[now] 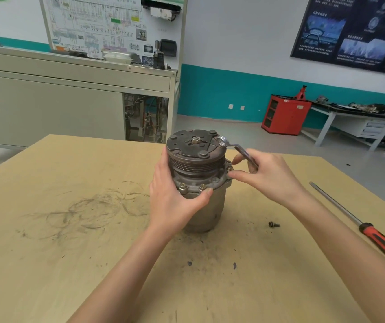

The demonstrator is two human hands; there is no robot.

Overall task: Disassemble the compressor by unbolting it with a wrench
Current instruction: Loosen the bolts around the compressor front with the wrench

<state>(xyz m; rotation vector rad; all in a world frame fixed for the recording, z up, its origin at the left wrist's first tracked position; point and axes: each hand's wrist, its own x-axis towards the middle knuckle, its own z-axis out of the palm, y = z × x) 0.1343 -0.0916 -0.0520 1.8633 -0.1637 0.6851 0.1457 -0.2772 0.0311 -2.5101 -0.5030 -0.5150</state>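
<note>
Grey compressor (pixel 195 159) standing up, left hand (pixel 175 197) fingers wrapped round its side, right hand (pixel 270 176) fingers closed on wrench (pixel 238 149) beside its rim

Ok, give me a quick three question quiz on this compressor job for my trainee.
1. True or false: the left hand grips the compressor, which stands upright on the table.
2. Which tool does the right hand hold? A) wrench B) hammer C) pliers
3. Fill the gap: a loose ___ lies on the table between the compressor and the screwdriver.

Key: 1 true; 2 A; 3 bolt.
</note>
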